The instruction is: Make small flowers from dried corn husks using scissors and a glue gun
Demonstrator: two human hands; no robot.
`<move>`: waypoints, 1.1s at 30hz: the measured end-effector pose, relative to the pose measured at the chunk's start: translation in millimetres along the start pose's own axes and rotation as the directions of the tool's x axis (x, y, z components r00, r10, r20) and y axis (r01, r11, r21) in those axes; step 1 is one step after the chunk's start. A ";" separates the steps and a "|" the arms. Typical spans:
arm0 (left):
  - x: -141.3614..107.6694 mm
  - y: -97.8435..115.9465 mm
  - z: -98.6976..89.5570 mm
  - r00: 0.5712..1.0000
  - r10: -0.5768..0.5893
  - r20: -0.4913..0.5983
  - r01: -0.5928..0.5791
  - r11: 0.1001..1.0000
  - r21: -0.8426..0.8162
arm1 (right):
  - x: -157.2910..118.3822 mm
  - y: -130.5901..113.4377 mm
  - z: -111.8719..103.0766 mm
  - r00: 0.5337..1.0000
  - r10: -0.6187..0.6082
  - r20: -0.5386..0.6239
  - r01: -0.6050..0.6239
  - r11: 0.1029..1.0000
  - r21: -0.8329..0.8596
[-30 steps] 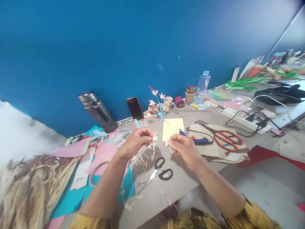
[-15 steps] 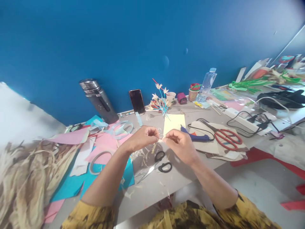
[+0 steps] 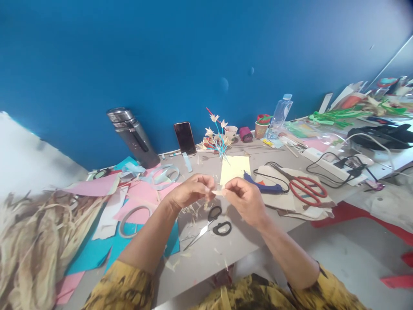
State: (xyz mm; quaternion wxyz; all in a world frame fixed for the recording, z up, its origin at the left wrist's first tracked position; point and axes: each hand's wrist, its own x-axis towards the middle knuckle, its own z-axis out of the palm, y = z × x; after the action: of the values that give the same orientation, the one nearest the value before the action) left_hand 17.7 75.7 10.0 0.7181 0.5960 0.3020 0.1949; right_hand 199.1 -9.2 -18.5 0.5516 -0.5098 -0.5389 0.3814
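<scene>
A small pale piece (image 3: 218,193) spans the gap between my two hands above the table. My right hand (image 3: 243,199) pinches its right end between thumb and fingertips. At its left end, my left hand (image 3: 195,189) has thumb and fingers pressed together on it. Black-handled scissors (image 3: 213,224) lie just below the hands, blades toward the lower left. Pale scraps (image 3: 193,209) are scattered beside them. Behind the hands is a yellow paper (image 3: 235,168), and beyond it stand pale flowers on blue stems (image 3: 221,135).
A blue glue gun (image 3: 269,187) and red-handled scissors (image 3: 308,190) lie to the right, near a power strip (image 3: 335,165). At left are dried husks (image 3: 35,254), a tape roll (image 3: 124,228) and coloured papers. A dark flask (image 3: 138,140) and a phone (image 3: 185,137) stand behind.
The fingertips of my hands have moved slightly apart, and more of the pale piece shows between them. The view has shifted slightly.
</scene>
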 end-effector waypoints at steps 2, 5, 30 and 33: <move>4.1 -3.4 -6.8 0.975 0.086 -0.205 -0.076 0.996 0.056 | 2.2 2.6 -2.1 0.998 0.023 -0.057 -0.022 1.000 0.019; 8.5 -7.0 -12.5 0.733 0.306 -0.608 0.025 0.881 0.473 | 4.8 7.2 -4.1 0.992 0.058 -0.109 -0.055 0.998 0.033; -1.7 -42.7 55.0 0.791 0.093 -0.605 -0.236 0.958 -0.161 | 8.8 22.3 14.3 0.971 0.221 -0.095 -0.178 0.927 0.329; -1.7 -42.5 52.9 0.792 0.065 -0.607 -0.229 0.953 -0.196 | 10.4 25.6 14.7 0.968 0.243 -0.069 -0.205 0.914 0.351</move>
State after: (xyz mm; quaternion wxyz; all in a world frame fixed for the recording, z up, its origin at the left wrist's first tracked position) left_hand 48.2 26.5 -25.4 0.6415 0.4275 0.4353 0.4650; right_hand 189.3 8.0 -42.7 0.6132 -0.4854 -0.3712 0.5006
